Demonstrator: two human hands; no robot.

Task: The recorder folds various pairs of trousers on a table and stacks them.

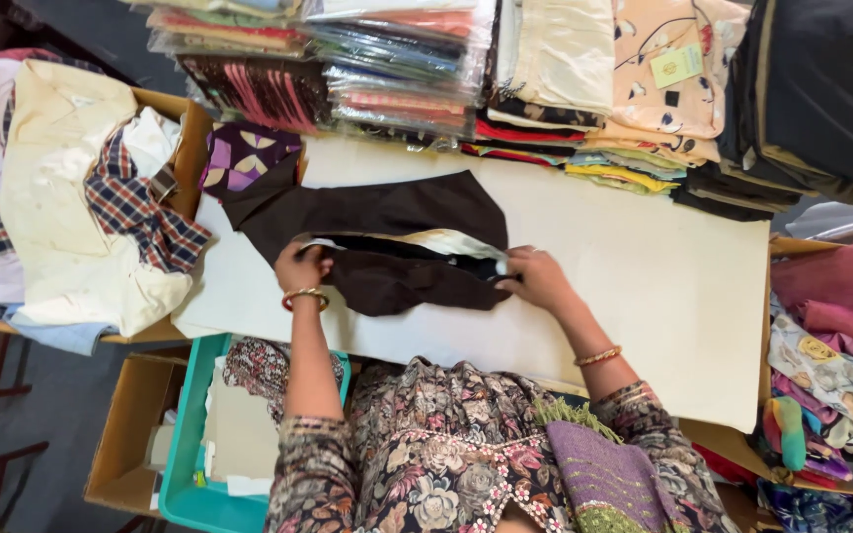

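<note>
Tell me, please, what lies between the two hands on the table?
In the head view, the dark brown cloth with its pale lining spans the gap between the left hand and right hand; both grip it.

Folded fabric stacks (pixel 545 69), teal bin (pixel 185 464)

dark brown garment (pixel 377 237) lies partly folded on the white table, cream lining showing.

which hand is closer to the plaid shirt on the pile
Left. The left hand grips the dark brown garment at its end nearest the plaid shirt; the right hand holds the garment's far end, much farther away.
</note>
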